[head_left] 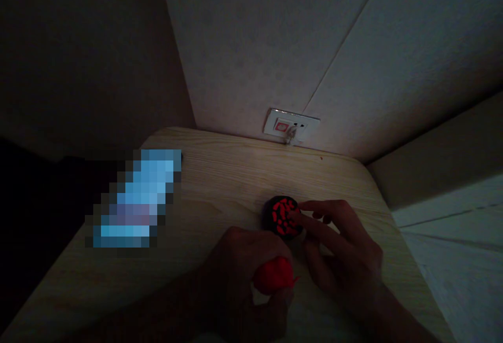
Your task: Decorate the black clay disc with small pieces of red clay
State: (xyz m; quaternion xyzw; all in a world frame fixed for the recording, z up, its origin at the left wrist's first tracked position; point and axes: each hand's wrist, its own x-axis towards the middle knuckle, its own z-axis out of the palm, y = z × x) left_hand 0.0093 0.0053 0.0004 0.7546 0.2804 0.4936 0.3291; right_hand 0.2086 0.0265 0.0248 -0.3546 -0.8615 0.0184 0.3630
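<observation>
My left hand (255, 275) is closed around a soft-looking red lump (275, 275), like modelling clay, with a thin strand poking out at its right side. Just beyond it, a dark round object (283, 218) rests on the wooden tabletop, its upper face dotted with several small red pieces. My right hand (341, 254) reaches in from the right with fingers stretched out and apart. Its fingertips touch the right edge and top of the round object. Dim light leaves the dark object's material unclear.
A bright pixelated phone-like screen (137, 196) occupies the left of the wooden table (220, 164). Behind the table, a wall socket (291, 125) with a red switch and a plug sits low on the wall. A pale ledge (444, 159) runs along the right.
</observation>
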